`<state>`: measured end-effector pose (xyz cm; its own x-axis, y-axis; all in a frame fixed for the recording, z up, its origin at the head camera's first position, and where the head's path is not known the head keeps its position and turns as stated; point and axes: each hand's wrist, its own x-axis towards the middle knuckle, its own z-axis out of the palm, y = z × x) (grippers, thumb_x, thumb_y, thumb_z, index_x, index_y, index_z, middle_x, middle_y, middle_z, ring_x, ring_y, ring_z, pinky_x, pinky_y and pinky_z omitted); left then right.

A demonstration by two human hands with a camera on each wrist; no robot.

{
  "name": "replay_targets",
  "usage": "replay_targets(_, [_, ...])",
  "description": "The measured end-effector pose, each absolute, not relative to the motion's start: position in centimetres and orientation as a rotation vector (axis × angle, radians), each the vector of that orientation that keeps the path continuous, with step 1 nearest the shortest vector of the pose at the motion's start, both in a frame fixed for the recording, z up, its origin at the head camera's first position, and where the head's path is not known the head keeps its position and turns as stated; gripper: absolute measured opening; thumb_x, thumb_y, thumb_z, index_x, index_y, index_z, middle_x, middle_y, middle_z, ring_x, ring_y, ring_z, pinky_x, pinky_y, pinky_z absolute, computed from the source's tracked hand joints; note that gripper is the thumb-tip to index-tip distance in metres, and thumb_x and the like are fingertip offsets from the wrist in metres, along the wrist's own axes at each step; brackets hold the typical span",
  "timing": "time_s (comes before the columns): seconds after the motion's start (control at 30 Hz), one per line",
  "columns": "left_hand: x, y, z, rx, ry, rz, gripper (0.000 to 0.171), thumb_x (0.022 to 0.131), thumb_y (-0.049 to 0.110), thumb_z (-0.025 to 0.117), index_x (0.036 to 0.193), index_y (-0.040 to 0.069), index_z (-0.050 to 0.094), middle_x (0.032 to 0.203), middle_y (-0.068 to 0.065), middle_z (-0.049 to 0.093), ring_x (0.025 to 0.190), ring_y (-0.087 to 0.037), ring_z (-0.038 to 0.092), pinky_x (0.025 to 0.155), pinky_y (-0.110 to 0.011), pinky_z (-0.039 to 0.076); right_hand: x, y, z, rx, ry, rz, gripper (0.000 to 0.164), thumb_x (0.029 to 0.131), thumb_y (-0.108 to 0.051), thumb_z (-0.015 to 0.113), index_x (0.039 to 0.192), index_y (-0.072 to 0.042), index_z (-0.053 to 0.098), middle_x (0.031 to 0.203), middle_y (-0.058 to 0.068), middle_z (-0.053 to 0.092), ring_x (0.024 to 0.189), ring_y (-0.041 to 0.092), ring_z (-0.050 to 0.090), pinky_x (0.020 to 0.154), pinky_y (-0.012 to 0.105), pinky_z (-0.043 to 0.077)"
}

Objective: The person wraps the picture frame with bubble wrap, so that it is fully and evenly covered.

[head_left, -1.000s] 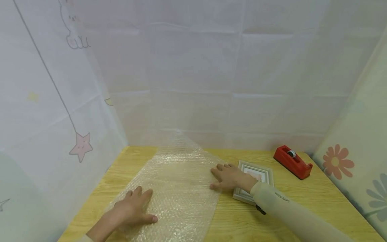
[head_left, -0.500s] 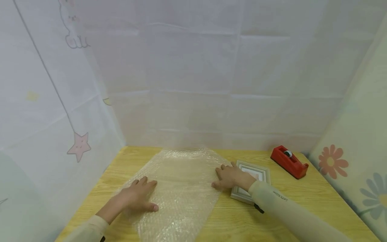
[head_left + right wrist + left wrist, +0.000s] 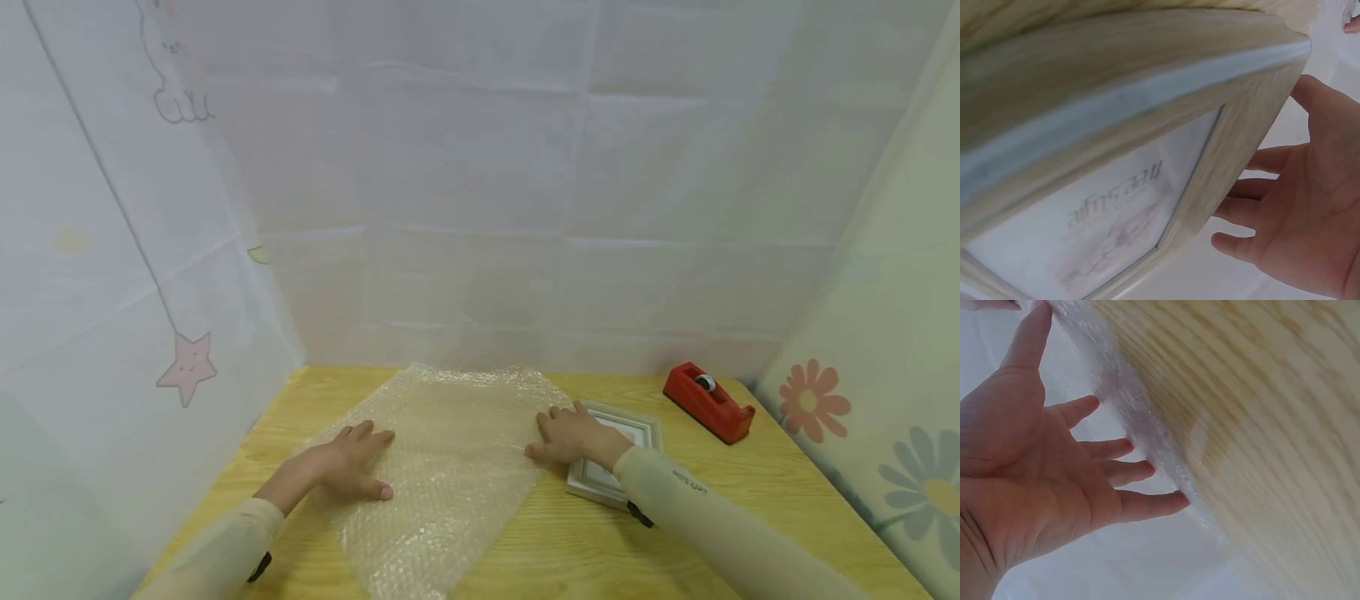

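A sheet of clear bubble wrap (image 3: 450, 450) lies spread on the wooden table, turned so that one corner points toward the person. My left hand (image 3: 345, 462) rests on its left side with fingers spread; in the left wrist view the fingertips (image 3: 1172, 501) touch the wrap's edge. On the wrap's right edge lies my right hand (image 3: 573, 437), its fingers extended. Beside and partly under the right forearm is a picture frame (image 3: 600, 492), pale with a printed insert. Close up in the right wrist view, the frame (image 3: 1241, 137) stands near the right hand's fingers.
A red tape dispenser (image 3: 708, 402) stands at the back right of the wooden table (image 3: 712, 517). Pale printed sheets hang behind and on both sides, with the back sheet (image 3: 465, 167) meeting the table's far edge.
The wrap's raised far corner has come down and its far edge now lies near the table's back. My left hand has moved slightly forward; the right hand has stayed about where it was.
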<state>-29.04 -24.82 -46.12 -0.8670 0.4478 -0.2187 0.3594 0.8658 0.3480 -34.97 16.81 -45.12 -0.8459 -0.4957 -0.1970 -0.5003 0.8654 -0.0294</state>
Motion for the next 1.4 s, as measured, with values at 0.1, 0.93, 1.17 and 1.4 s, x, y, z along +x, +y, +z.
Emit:
replay_targets(0.1, [-29.2,-24.9,-46.2,0.617,2.742,0.47,0.1,0.087,0.059,0.075,0.161,0.009,0.029,0.162,-0.035,0.006,0.141,-0.064,0.007,0.097,-0.085,0.017,-35.1,17.1,-45.5,-0.786,2.858,0.006,0.077,0.101,-0.059,0.054,0.148,0.001,0.047,0.147,0.029,0.046,0.136,0.048,0.043,0.113,0.066,0.02])
replay_targets(0.93, [-29.4,-18.3,-41.6,1.068,3.012,0.376,0.058,0.1,0.033,0.068,0.152,0.018,0.047,0.159,-0.02,0.033,0.145,-0.045,0.027,0.105,-0.075,0.023,-32.7,25.6,-42.2,-0.955,3.144,-0.085,0.04,0.101,-0.014,0.061,0.138,0.002,0.059,0.134,0.022,0.059,0.119,0.042,0.059,0.096,0.058,0.047])
replay_targets(1.17, [-30.7,-13.3,-42.4,1.212,3.073,0.453,0.051,0.099,0.025,0.069,0.147,0.013,0.053,0.15,-0.017,0.046,0.136,-0.04,0.044,0.1,-0.067,0.036,-31.2,29.3,-42.5,-0.788,3.261,-0.259,0.039,0.099,-0.02,0.065,0.132,0.002,0.063,0.13,0.021,0.062,0.115,0.04,0.062,0.089,0.055,0.052])
replay_targets(1.4, [-31.6,-6.4,-43.0,1.194,3.035,0.51,0.04,0.101,0.025,0.065,0.14,0.016,0.059,0.133,-0.006,0.058,0.113,-0.029,0.06,0.084,-0.055,0.051,-30.6,32.2,-43.4,-0.536,3.256,-0.608,0.029,0.095,-0.013,0.07,0.117,0.005,0.066,0.101,0.016,0.069,0.086,0.028,0.067,0.071,0.047,0.057])
